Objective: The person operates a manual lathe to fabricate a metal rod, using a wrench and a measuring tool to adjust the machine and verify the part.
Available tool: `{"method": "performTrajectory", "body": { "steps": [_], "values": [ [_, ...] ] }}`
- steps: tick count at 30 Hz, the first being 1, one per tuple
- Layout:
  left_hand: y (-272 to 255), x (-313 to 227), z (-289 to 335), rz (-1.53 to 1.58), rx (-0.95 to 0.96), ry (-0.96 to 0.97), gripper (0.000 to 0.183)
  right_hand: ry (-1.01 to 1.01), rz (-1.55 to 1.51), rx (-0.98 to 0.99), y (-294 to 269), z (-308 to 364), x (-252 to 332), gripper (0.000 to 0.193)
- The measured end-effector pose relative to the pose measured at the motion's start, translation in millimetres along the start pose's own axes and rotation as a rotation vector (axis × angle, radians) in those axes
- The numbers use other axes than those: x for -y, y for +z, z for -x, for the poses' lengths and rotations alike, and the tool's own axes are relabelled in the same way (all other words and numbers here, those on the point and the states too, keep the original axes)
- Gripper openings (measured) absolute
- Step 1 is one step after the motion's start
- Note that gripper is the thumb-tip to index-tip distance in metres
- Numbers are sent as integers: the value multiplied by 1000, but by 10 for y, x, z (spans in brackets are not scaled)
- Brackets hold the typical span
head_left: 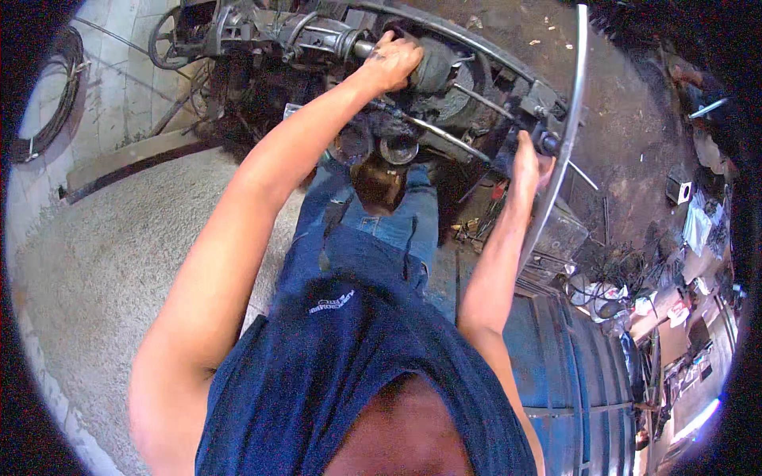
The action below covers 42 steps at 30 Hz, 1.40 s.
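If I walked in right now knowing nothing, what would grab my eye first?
Probably the greasy dark machine assembly at the top, with both bare arms reaching up to it: the left hand grips a grey cylindrical part, the right hand holds near a long curved metal bar. To the right, a cluttered workbench strewn with tools and scraps; to the left, pale gritty floor.

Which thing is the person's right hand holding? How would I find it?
Find the big greasy machine at the top. A long curved metal bar sweeps down its right side. The right hand grasps a dark knob against that bar, unlike the bare shiny rods nearby.
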<state>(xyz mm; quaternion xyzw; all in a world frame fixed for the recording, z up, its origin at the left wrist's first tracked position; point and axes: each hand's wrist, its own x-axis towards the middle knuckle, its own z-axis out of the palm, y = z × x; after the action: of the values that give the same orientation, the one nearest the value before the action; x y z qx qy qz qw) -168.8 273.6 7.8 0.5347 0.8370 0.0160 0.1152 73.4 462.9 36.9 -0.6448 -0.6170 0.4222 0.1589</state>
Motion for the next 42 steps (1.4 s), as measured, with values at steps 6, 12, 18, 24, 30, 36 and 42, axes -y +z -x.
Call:
{"method": "performTrajectory", "body": {
  "steps": [6,12,18,24,30,36,42],
  "values": [
    [-274,-172,324,-204,18,-63,53,-76,-79,48,-30,-13,-23,44],
    [-900,-54,1115,671,-331,-620,47,39,136,191,-144,99,83,74],
    [-1661,961,1364,829,-498,-914,38,-363,107,28,-282,734,41,100],
    [-1599,1449,1292,223,-709,-522,54,-367,162,113,-394,1152,-126,95],
    [-843,1408,1566,32,84,-429,101,-191,-14,487,-539,1291,218,67],
    [-852,1424,1606,211,-101,-428,99,-622,-94,220,-825,949,944,35],
    [-829,1160,1591,161,39,-534,104,-838,388,114,-615,344,947,71]
  ]
}}
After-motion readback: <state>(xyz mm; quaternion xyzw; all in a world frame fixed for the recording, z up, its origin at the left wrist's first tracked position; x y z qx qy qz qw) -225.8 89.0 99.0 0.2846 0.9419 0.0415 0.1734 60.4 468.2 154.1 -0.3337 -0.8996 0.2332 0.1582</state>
